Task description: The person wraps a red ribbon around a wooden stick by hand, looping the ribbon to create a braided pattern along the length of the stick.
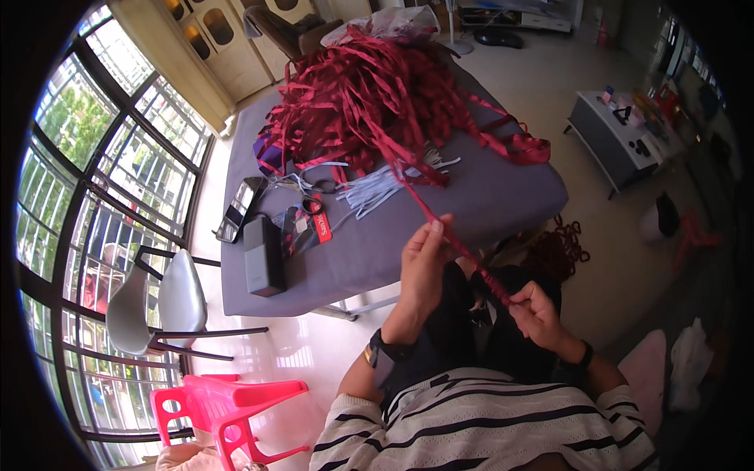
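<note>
A dark red fabric strip (468,252) runs taut between my two hands, in front of the table edge. My left hand (425,259) pinches it between thumb and fingers at its upper part. Lower and to the right, my right hand (535,315) grips its other end, where the fabric is gathered into tight ruffles. From my left hand the strip leads up to a large tangled heap of red fabric strips (365,100) on the table (347,259). White flat elastic pieces (374,189) lie in a bundle beside the heap.
Scissors (311,197), a smartphone (240,207), a SanDisk card package (306,224) and a grey power bank (264,256) lie at the table's left. Gathered red pieces (554,253) hang or lie below its right edge. A grey chair (159,306) and a pink plastic stool (227,406) stand left.
</note>
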`<move>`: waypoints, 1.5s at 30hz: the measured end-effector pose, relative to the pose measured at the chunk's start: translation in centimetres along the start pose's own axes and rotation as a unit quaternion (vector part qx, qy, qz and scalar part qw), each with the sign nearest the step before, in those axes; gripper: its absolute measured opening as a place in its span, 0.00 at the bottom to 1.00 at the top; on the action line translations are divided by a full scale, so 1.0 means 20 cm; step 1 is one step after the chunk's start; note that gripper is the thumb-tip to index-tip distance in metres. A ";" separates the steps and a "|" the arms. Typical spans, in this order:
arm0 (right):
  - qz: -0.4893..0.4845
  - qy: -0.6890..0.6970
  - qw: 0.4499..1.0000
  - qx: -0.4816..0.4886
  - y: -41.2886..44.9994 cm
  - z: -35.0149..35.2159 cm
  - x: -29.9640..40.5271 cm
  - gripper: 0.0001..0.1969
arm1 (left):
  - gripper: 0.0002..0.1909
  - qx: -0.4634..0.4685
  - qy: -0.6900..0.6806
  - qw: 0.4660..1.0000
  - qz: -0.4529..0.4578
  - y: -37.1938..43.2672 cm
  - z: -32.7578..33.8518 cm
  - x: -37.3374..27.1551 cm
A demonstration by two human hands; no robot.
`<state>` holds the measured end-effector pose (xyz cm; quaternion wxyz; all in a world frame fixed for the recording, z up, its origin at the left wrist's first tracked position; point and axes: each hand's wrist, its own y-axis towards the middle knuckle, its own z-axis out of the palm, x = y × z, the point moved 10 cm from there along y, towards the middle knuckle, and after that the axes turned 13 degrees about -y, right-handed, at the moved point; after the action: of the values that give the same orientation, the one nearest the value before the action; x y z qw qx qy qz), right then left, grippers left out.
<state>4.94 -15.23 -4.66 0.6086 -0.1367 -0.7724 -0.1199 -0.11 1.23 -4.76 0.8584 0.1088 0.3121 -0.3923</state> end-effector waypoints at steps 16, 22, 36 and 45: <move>-0.017 0.003 1.000 -0.021 0.11 0.05 0.05 0.05 | 0.13 0.024 -0.066 0.998 -0.004 -0.08 0.12 0.00; -0.023 -0.020 1.000 0.002 0.12 0.09 0.00 0.07 | 0.14 0.098 -0.164 0.981 -0.008 -0.04 0.14 -0.09; -0.092 -0.173 0.978 -0.071 0.42 0.03 0.19 0.15 | 0.25 0.094 -0.025 0.951 -0.294 -0.23 0.09 0.14; 0.152 0.252 0.956 -0.008 0.53 0.16 0.05 0.13 | 0.21 0.057 -0.174 0.941 -0.284 -0.26 0.15 0.15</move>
<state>5.68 -4.18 -4.18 0.7936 -0.2229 -0.5626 -0.0630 -1.08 -5.28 -4.06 0.7443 -0.0056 0.1526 -0.6501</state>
